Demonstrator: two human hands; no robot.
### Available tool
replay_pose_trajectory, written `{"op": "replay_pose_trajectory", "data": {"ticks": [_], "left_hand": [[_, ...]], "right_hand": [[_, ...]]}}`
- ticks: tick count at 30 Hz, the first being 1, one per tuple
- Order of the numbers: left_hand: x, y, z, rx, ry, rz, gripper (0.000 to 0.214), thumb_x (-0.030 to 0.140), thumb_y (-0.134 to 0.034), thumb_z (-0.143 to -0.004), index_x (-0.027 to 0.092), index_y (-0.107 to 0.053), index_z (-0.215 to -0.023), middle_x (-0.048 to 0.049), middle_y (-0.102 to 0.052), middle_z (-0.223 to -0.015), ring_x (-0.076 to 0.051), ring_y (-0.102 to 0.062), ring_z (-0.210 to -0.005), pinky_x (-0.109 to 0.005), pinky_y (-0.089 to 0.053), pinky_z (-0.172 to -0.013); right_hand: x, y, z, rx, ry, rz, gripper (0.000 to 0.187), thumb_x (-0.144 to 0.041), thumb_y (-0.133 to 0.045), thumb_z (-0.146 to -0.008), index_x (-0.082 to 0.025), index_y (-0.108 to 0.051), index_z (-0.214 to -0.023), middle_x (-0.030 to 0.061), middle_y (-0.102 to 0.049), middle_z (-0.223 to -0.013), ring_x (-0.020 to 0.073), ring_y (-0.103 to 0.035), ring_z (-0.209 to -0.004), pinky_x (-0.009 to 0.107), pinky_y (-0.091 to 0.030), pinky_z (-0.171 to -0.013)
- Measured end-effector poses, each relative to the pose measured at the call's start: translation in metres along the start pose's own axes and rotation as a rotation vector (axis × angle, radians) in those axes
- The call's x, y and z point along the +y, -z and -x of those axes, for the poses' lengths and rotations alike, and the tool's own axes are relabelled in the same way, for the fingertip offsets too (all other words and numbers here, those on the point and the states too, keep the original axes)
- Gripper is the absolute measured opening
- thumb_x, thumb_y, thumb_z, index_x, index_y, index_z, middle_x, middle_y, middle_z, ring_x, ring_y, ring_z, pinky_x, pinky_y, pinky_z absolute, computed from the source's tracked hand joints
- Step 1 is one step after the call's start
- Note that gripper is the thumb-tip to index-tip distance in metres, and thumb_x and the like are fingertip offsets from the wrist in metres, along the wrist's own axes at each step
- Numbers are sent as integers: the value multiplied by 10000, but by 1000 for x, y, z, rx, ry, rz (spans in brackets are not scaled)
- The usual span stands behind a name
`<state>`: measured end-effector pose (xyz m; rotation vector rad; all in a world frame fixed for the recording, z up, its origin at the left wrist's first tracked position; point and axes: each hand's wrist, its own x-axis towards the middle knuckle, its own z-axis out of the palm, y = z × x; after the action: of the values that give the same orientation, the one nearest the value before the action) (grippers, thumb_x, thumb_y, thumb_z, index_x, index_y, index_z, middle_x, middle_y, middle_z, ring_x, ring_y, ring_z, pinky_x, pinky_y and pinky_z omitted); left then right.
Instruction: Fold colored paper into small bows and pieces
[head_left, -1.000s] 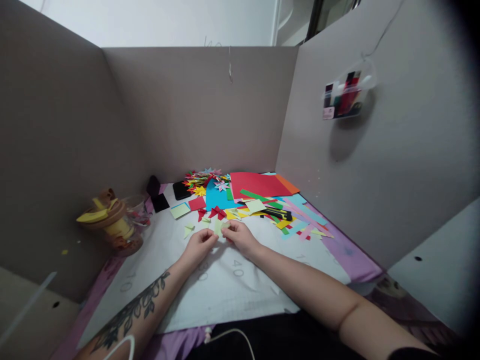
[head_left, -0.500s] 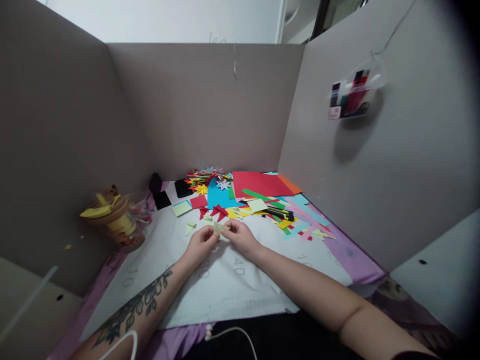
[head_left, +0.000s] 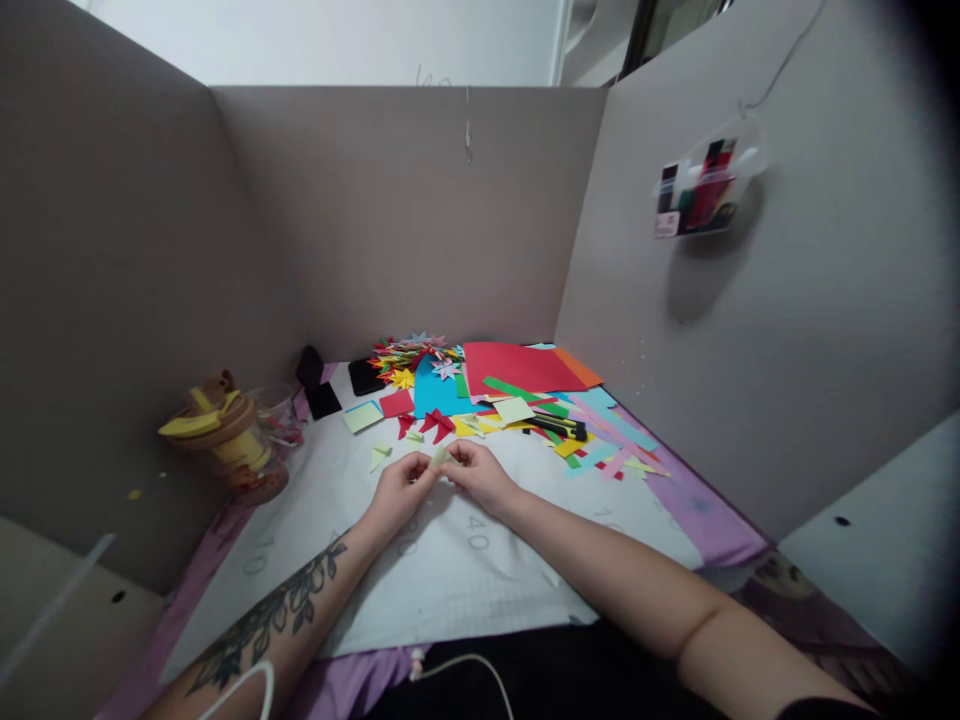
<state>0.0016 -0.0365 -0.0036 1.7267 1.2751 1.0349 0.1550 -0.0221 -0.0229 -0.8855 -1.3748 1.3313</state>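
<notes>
I can't make out the folds of the pale green paper (head_left: 439, 455): the fingers cover its edges. I see the left hand (head_left: 402, 490) and right hand (head_left: 485, 476) pinched nearly closed on it, over the white cloth (head_left: 480, 595). Compared with half a second ago, its visible part looks narrower.

A white cloth (head_left: 480, 600) printed with numbers lies over a purple cloth (head_left: 724, 535). Just beyond the left hand (head_left: 401, 488) lie pale-green folded papers (head_left: 379, 457); behind them, red folded papers (head_left: 442, 427) and a red paper square (head_left: 397, 404). Farther beyond the grip sits a pile of paper stars (head_left: 403, 379). Rightward, past the right hand (head_left: 484, 478), coloured paper strips (head_left: 619, 465) overlap. Well left of the grip stands a lidded tumbler (head_left: 247, 455).
</notes>
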Motion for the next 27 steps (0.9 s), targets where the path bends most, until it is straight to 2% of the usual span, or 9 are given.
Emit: {"op": "replay_pose_trajectory", "data": {"ticks": [7, 11, 20, 27], "left_hand": [[-2, -1, -1, 19, 12, 13, 214, 362, -555, -730, 153, -587, -700, 22, -545, -574, -108, -463, -514, -205, -350, -492], [0, -1, 0, 6, 20, 29, 211, 358, -574, -720, 149, -589, -697, 26, -549, -564, -105, -470, -514, -203, -348, -497], [-3, 0, -1, -19, 104, 147, 196, 342, -574, -713, 147, -595, -707, 30, -556, -558, -94, -458, -481, -197, -344, -476], [2, -1, 1, -10, 185, 231, 189, 328, -589, -690, 141, -594, -720, 30, -555, -543, -92, -457, -464, -193, -345, -459]], "right_hand": [[-1, -1, 0, -8, 5, -29, 127, -234, -614, -665, -182, -521, -734, -48, -518, -628, 94, -449, -552, 207, -344, -521], [-3, -3, 1, -8, -31, -56, 138, -227, -619, -655, -185, -524, -746, -56, -508, -616, 84, -429, -514, 204, -335, -502], [-4, -3, 1, 12, -19, -92, 79, -191, -587, -637, -177, -570, -714, -43, -524, -612, 88, -435, -522, 211, -338, -516], [4, 0, -2, 6, -69, -198, 126, -115, -535, -582, -176, -571, -686, -51, -519, -574, 85, -460, -496, 202, -342, -502]]}}
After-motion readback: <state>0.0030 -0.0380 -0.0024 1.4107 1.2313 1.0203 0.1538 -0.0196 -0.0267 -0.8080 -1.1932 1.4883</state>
